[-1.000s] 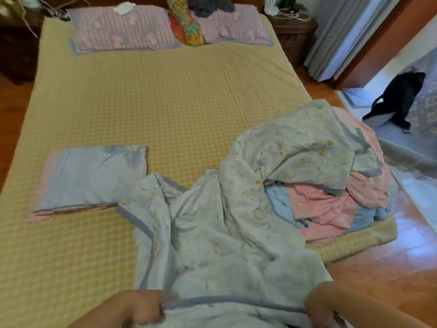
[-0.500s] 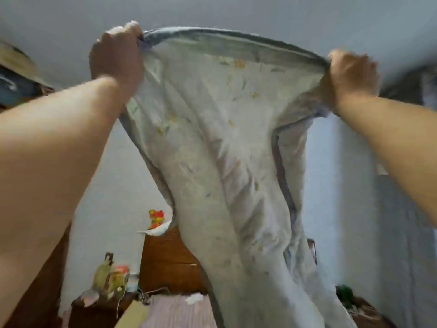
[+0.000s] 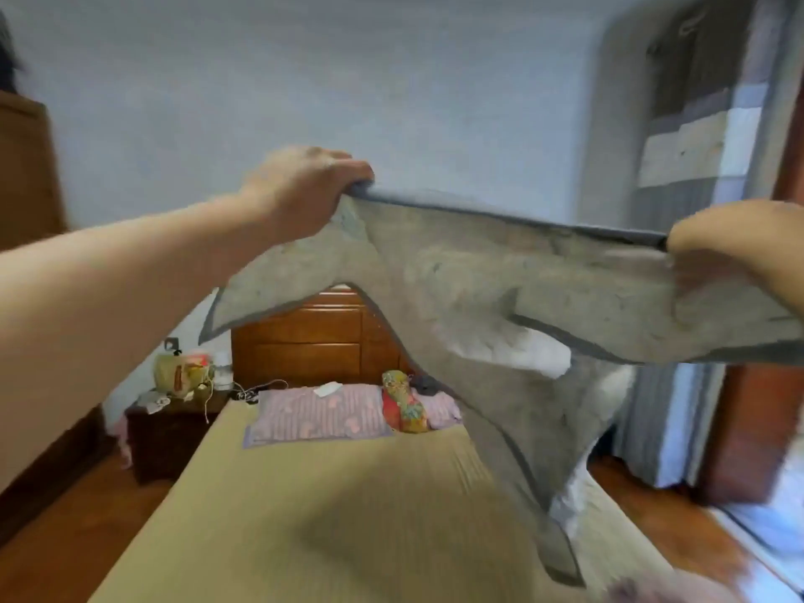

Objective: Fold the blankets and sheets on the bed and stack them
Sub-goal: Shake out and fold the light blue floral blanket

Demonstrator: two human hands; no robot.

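Note:
A pale floral sheet (image 3: 500, 289) with a grey border hangs in the air, stretched between both hands above the bed (image 3: 304, 515). My left hand (image 3: 304, 189) grips its top edge at the centre-left. My right hand (image 3: 739, 241) grips the same edge at the far right, blurred and partly cut by the frame. The sheet's lower part trails down toward the bed's right side. The folded sheet and the pile of other linen are out of view.
Pink striped pillows (image 3: 322, 413) and a bright patterned cushion (image 3: 407, 406) lie at the wooden headboard (image 3: 304, 337). A dark nightstand (image 3: 174, 428) with clutter stands left of the bed. Curtains (image 3: 678, 406) and a doorway are on the right; wooden floor on both sides.
Both hands have come down from overhead to chest height with the sheet, and the view has dropped from the ceiling to the bed. The sheet now billows out sideways.

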